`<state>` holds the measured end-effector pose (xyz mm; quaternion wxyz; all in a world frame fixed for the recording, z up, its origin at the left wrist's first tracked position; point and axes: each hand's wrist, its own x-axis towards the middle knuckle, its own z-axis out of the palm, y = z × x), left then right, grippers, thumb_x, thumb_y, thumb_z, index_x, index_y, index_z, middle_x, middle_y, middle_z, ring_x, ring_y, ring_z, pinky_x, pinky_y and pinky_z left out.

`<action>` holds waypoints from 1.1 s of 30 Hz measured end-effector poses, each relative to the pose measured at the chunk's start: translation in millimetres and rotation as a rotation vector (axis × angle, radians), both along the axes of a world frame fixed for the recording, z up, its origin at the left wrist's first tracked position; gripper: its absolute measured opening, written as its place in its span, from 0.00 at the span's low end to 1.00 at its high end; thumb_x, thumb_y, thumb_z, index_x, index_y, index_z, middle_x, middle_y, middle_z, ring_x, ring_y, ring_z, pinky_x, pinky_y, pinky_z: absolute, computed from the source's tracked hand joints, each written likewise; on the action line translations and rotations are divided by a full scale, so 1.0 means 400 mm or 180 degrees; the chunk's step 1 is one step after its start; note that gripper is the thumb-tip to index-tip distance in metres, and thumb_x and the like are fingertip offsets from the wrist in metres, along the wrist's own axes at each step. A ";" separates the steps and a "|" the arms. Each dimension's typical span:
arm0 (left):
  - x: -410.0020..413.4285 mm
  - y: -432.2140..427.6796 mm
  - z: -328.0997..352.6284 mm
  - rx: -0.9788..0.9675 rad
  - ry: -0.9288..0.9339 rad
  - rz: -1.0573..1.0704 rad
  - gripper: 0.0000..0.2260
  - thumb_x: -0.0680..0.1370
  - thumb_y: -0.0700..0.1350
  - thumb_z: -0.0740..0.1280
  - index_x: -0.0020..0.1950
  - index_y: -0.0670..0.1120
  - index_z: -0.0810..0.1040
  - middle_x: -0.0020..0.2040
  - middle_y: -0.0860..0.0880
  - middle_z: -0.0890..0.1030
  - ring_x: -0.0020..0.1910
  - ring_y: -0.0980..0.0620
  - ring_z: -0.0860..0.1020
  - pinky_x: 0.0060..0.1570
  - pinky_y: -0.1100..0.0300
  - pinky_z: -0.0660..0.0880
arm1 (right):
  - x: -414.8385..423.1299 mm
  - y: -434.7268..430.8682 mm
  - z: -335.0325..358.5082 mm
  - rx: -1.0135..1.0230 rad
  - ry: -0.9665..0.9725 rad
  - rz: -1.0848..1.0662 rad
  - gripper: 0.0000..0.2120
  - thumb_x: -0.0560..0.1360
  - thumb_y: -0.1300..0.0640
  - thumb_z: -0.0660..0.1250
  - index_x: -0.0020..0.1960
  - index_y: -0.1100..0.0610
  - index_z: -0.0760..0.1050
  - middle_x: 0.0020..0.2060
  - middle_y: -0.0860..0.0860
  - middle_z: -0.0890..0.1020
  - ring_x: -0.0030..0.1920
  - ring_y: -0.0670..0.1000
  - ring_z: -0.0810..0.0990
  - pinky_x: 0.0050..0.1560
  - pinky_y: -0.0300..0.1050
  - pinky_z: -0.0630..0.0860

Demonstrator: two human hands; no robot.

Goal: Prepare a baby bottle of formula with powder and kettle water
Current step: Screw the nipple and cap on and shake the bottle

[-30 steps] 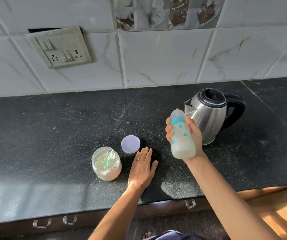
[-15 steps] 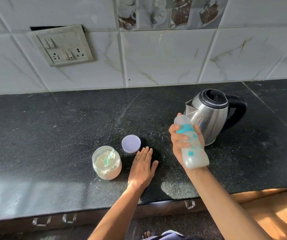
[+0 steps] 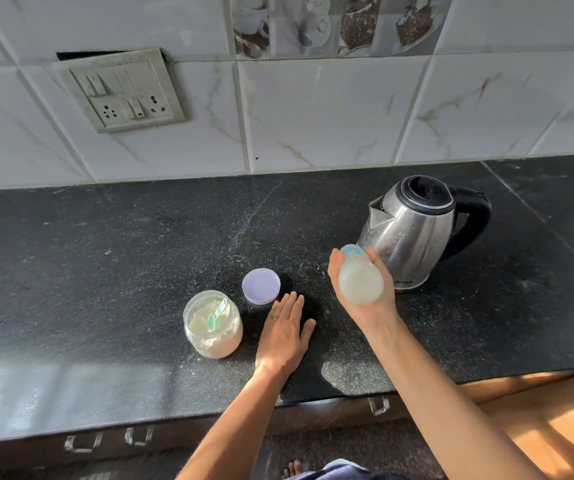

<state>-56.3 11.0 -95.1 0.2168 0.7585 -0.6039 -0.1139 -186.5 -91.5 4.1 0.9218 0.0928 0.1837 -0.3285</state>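
Note:
My right hand point(image 3: 365, 306) grips a baby bottle point(image 3: 360, 278) with milky liquid inside. The bottle is tilted so its base faces the camera and its teal-ringed top points away, toward the steel kettle point(image 3: 413, 233) just behind it. My left hand point(image 3: 283, 332) rests flat on the black counter point(image 3: 105, 254), fingers straight. To its left stands an open glass jar of white powder point(image 3: 213, 323) with a teal scoop inside. The jar's lilac lid point(image 3: 261, 285) lies just beyond my left fingertips.
The kettle has a black lid and handle and stands at the right rear of the counter. A switch and socket plate point(image 3: 122, 90) is set in the tiled wall. Drawer handles point(image 3: 379, 405) line the counter's front edge. A bare foot point(image 3: 292, 469) shows on the floor.
My right hand has swung the bottle from nearly upright to tipped over, base toward the camera, while dropping slightly lower. My left hand has stayed flat on the counter.

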 end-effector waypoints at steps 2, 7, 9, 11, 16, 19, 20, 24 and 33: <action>0.000 0.000 0.000 -0.0004 0.0015 0.0021 0.34 0.76 0.62 0.41 0.76 0.46 0.60 0.77 0.49 0.59 0.76 0.53 0.53 0.70 0.66 0.36 | 0.004 0.012 0.000 -0.0126 -0.0201 0.0255 0.24 0.73 0.51 0.67 0.60 0.69 0.70 0.49 0.63 0.77 0.41 0.58 0.80 0.40 0.52 0.81; 0.000 -0.001 0.004 -0.0001 -0.0013 0.0031 0.29 0.79 0.60 0.46 0.76 0.46 0.60 0.77 0.49 0.59 0.76 0.53 0.52 0.70 0.66 0.37 | 0.005 -0.002 0.012 -0.0406 0.0271 0.0186 0.21 0.72 0.54 0.69 0.58 0.67 0.73 0.48 0.62 0.78 0.40 0.57 0.81 0.39 0.50 0.81; 0.000 -0.001 0.003 0.0011 -0.0019 0.0037 0.25 0.82 0.56 0.51 0.76 0.46 0.59 0.77 0.49 0.58 0.76 0.54 0.51 0.70 0.65 0.36 | 0.001 -0.008 -0.008 -0.0013 0.0186 -0.0246 0.20 0.73 0.52 0.68 0.56 0.67 0.72 0.46 0.63 0.79 0.41 0.59 0.81 0.41 0.51 0.82; 0.000 0.000 0.002 0.0010 -0.0007 0.0032 0.25 0.82 0.55 0.52 0.77 0.46 0.58 0.77 0.49 0.57 0.76 0.54 0.51 0.71 0.65 0.36 | 0.008 0.009 -0.003 -0.0024 -0.0096 0.0074 0.21 0.75 0.51 0.66 0.57 0.68 0.71 0.48 0.62 0.77 0.42 0.58 0.80 0.42 0.49 0.81; 0.002 -0.002 -0.002 0.0016 -0.0034 -0.0002 0.26 0.81 0.57 0.50 0.77 0.46 0.58 0.77 0.49 0.58 0.76 0.54 0.51 0.71 0.65 0.37 | 0.015 0.013 0.023 -0.0390 -0.0004 0.0218 0.23 0.69 0.58 0.71 0.59 0.67 0.70 0.48 0.63 0.77 0.40 0.59 0.81 0.38 0.52 0.81; 0.002 -0.001 -0.003 0.0055 -0.0072 -0.0006 0.30 0.79 0.60 0.44 0.77 0.46 0.58 0.77 0.49 0.58 0.76 0.54 0.51 0.71 0.65 0.37 | 0.017 0.010 0.016 -0.0018 -0.0521 0.0102 0.22 0.72 0.55 0.69 0.60 0.66 0.70 0.48 0.63 0.77 0.42 0.61 0.81 0.41 0.55 0.81; 0.002 -0.002 -0.003 0.0056 -0.0074 -0.0007 0.32 0.78 0.61 0.42 0.76 0.46 0.59 0.77 0.49 0.58 0.76 0.54 0.51 0.71 0.65 0.37 | 0.018 0.018 0.024 -0.0245 -0.0461 0.0255 0.21 0.73 0.54 0.67 0.61 0.65 0.69 0.50 0.62 0.76 0.42 0.58 0.79 0.43 0.51 0.80; 0.003 -0.003 -0.006 0.0039 -0.0070 0.0002 0.34 0.75 0.62 0.39 0.76 0.47 0.59 0.77 0.49 0.58 0.76 0.54 0.51 0.70 0.66 0.36 | 0.019 0.010 0.038 -0.0873 -0.0084 0.0231 0.23 0.72 0.56 0.69 0.63 0.64 0.69 0.50 0.62 0.76 0.41 0.56 0.79 0.41 0.48 0.80; 0.003 -0.002 -0.005 0.0006 0.0019 0.0023 0.33 0.76 0.62 0.42 0.76 0.46 0.61 0.76 0.49 0.60 0.76 0.53 0.53 0.70 0.65 0.37 | 0.023 0.019 0.032 -0.0793 -0.0079 0.0352 0.20 0.72 0.55 0.68 0.59 0.67 0.72 0.50 0.61 0.76 0.42 0.57 0.79 0.43 0.47 0.79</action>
